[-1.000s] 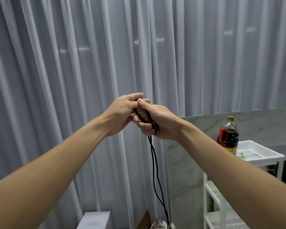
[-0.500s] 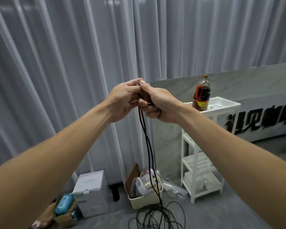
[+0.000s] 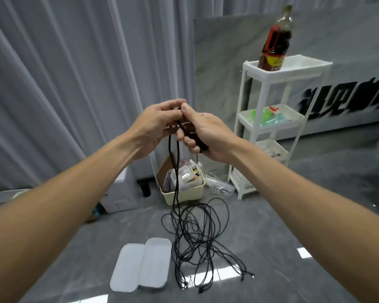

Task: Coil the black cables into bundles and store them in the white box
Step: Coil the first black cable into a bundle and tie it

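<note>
Both hands meet in mid-air at the centre of the head view. My left hand [image 3: 153, 125] and my right hand [image 3: 206, 132] are both closed on the top end of a black cable [image 3: 175, 171], a small coil wrapped around my right fingers. Two strands hang straight down from the hands to a loose tangle of black cables [image 3: 201, 237] on the grey floor. The white box [image 3: 155, 259] lies open on the floor left of the tangle, its lid [image 3: 127, 267] beside it.
A white three-tier shelf [image 3: 274, 127] with a dark sauce bottle [image 3: 274, 42] on top stands at the right. A cream bin [image 3: 184, 189] of clutter sits behind the tangle. A white carton [image 3: 118, 200] stands at the left, grey curtains behind.
The view has tilted down from the curtains to the floor, bringing the cable tangle and white box into sight. Both hands stay together on the cable.
</note>
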{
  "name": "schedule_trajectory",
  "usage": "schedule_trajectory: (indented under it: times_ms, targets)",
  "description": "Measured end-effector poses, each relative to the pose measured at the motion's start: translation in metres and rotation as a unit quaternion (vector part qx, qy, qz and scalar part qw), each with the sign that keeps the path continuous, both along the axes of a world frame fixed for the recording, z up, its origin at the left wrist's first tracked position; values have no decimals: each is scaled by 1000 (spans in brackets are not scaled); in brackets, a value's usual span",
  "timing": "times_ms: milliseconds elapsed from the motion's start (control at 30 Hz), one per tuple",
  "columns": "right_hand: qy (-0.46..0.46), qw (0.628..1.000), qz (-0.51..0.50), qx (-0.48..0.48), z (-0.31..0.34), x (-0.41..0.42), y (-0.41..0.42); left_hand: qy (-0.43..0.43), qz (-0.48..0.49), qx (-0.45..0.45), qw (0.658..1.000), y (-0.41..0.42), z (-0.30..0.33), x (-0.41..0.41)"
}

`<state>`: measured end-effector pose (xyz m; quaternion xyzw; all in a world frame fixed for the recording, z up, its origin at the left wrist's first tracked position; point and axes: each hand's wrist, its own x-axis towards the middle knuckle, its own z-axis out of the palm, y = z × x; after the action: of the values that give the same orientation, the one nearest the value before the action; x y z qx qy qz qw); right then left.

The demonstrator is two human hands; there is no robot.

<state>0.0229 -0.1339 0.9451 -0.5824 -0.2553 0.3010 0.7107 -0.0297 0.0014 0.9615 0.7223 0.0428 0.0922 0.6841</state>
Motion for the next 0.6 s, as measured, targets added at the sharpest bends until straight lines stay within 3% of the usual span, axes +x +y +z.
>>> schedule_trajectory:
  times_ms: [133, 367, 500, 600]
  targets:
    - [25, 999, -13, -25, -93, -4, -16, 37, 4, 14, 999, -15, -99, 1]
    - [56, 995, -45, -67, -250, -4, -60, 99, 37, 136, 985, -39, -273, -13]
    - [5, 984, -75, -160, -324, -3, -80, 114, 5, 120, 986, -52, -351, -22]
    - [4, 981, -78, -175, -370, -2, -92, 134, -4, 144, 980, -61, -399, -26]
